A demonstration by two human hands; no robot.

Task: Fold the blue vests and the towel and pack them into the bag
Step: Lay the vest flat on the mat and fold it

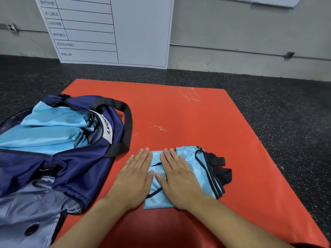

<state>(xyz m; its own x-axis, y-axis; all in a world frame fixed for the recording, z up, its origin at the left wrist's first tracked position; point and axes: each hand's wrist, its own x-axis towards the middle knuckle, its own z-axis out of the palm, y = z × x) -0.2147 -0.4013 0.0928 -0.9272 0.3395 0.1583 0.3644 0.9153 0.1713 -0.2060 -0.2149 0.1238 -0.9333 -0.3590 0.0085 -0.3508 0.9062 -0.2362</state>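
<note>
head view: left hand and right hand, each grip flat, fingers straight, press folded vest.

A light blue vest with dark trim lies folded into a small flat bundle near the 6 o'clock edge of the red mat. Black straps poke out on its 3 o'clock side. At 9 o'clock, the dark blue bag lies open with more light blue vests inside.

Even, soft overhead light; faint shadow lay below the forearms; straight lines bowed toward edges; focus stayed sharp.
</note>
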